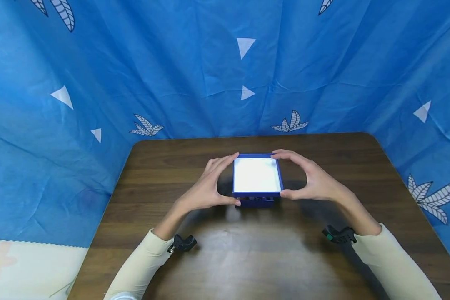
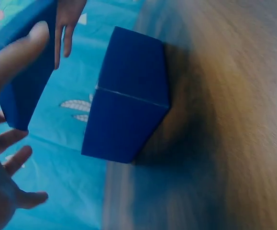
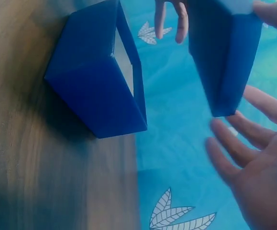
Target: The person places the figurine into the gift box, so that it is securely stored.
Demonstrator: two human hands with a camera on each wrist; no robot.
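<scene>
A blue square box lid (image 1: 257, 175) with a white panel inside its blue rim is held level above a blue box (image 1: 256, 203). My left hand (image 1: 206, 187) holds the lid at its left side, thumb near and fingertips far. Across from it, my right hand (image 1: 316, 181) grips the right side the same way. In the left wrist view a gap shows between the lid (image 2: 35, 81) and the box (image 2: 128, 96). The right wrist view shows the box (image 3: 90, 86) standing open-topped on the table, something pale inside; what exactly is hidden.
A brown wooden table (image 1: 228, 258) carries the box near its far half. Blue patterned cloth (image 1: 195, 71) hangs behind and at both sides of the table. A pale flowered cloth (image 1: 30, 266) lies at the lower left. Each wrist wears a small black camera.
</scene>
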